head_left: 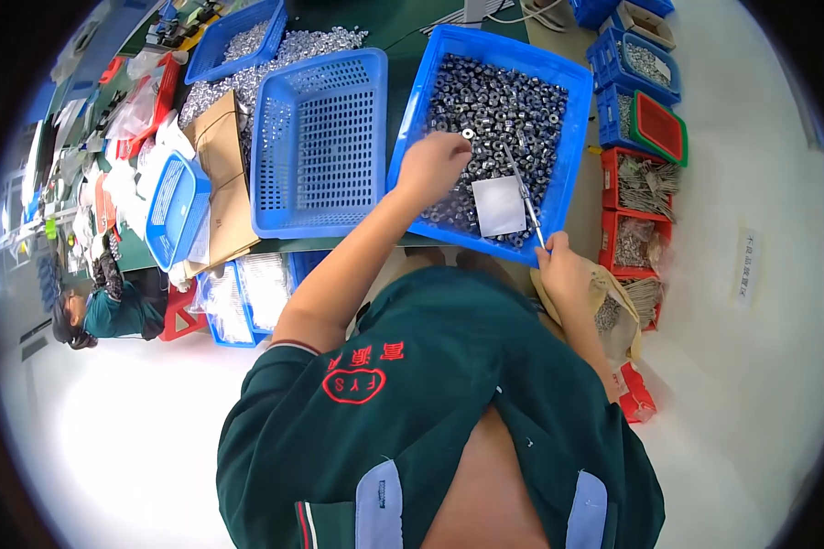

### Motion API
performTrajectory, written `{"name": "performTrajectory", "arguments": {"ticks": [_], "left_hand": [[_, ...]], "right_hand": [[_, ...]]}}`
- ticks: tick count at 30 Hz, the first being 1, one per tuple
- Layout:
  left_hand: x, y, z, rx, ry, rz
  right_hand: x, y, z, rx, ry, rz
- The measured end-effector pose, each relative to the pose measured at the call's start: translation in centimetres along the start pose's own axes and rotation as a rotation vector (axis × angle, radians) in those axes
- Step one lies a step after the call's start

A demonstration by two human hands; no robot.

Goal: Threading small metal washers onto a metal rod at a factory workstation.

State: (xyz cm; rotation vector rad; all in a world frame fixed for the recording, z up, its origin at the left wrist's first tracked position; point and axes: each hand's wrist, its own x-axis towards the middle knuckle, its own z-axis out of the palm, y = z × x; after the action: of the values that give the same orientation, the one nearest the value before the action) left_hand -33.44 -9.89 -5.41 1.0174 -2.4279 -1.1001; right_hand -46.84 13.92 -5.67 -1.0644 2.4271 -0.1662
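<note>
Small dark metal ring-shaped parts fill much of a blue tray in front of me. My left hand is over the tray's left side, its fingers curled together; what they hold, if anything, is hidden. Just beyond its fingertips lies a brighter ring. My right hand, at the tray's near right corner, is closed on the near end of a slim silver rod-like tool. The tool slants up and away over the parts. Beside it, a square white paper lies on the parts.
Left of the tray stands a blue perforated basket. Farther left are brown cardboard, a small blue bin and piled silver parts. Red bins with metal pieces line the right side. Another person is at far left.
</note>
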Motion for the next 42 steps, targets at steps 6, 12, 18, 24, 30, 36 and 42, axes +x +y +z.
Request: {"name": "performTrajectory", "arguments": {"ticks": [6,12,18,24,30,36,42], "left_hand": [[3.1,-3.0,6.5,0.353,0.055,0.15],[4.3,-3.2,7.4,0.545,-0.004,0.239],[4.4,-2.8,7.5,0.396,0.008,0.05],[6.3,-5.9,9.6,-0.334,0.1,-0.325],[6.8,-4.1,9.4,-0.785,-0.079,-0.596],[6.4,-4.1,6.9,-1.201,-0.173,-0.673],[5.4,-2.0,4.6,-1.453,-0.249,-0.627]], "right_hand": [[0.4,2.0,0.4,0.195,-0.01,0.019],[-0.2,3.4,1.6,0.624,-0.166,0.089],[-1.1,1.3,-0.2,0.656,-0.106,0.147],[-0.9,2.0,0.8,0.676,-0.059,0.09],[-0.8,2.9,1.8,0.744,-0.042,0.04],[-1.5,2.3,1.2,0.817,-0.048,0.013],[-2.3,1.7,-0.1,0.894,-0.079,0.033]]}}
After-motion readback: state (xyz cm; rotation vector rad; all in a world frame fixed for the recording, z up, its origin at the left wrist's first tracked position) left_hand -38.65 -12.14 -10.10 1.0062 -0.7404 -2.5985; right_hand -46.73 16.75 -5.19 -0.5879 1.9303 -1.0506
